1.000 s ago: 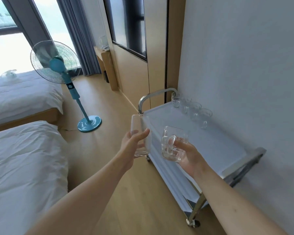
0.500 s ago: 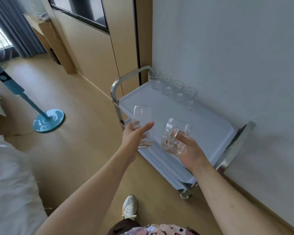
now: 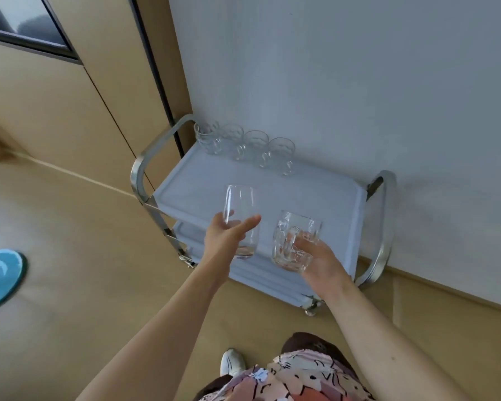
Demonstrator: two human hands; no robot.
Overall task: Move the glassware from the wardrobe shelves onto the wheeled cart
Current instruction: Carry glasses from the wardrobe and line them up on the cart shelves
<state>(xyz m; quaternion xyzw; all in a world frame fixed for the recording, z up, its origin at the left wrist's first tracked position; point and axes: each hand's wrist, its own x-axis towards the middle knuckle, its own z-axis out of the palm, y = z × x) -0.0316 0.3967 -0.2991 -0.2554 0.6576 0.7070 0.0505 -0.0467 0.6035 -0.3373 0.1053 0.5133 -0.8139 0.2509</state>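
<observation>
Left hand (image 3: 224, 237): wraps the lower half of a plain tumbler (image 3: 240, 219), its rim rising clear above the thumb.
Right hand (image 3: 315, 256): grasps a handled glass mug (image 3: 294, 241), fingers through the handle.
Cart (image 3: 324, 198): both glasses held over its near edge; four mugs (image 3: 245, 147) line the wall side.

tall glass (image 3: 241, 219): clear, smooth, upright, held over cart | mug (image 3: 294, 241): clear, bumpy, handle, tilted, held beside it | four mugs (image 3: 245, 146): row at back of white cart top (image 3: 315, 192)
</observation>
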